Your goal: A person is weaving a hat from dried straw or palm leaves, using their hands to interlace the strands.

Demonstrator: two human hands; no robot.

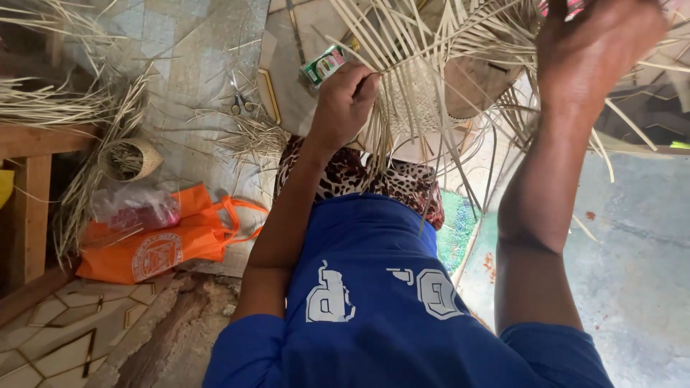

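A half-woven basket of pale straw strips [431, 86] is held up in front of me, with loose strip ends fanning out all round. My left hand [343, 100] pinches a few strips at its lower left edge. My right hand [596, 43] is raised at the top right, gripping the weave from behind the strips. A small green and white packet [322, 66] lies just left of my left hand. My lap shows a blue shirt and a leopard-print cloth [388, 179].
An orange bag [154, 248] with a clear plastic bag on it lies on the floor at left. A small woven basket [133, 158], scissors [241, 97], straw bundles [50, 100] and a wooden bench [32, 187] are also at left. Grey concrete floor [632, 237] lies at right.
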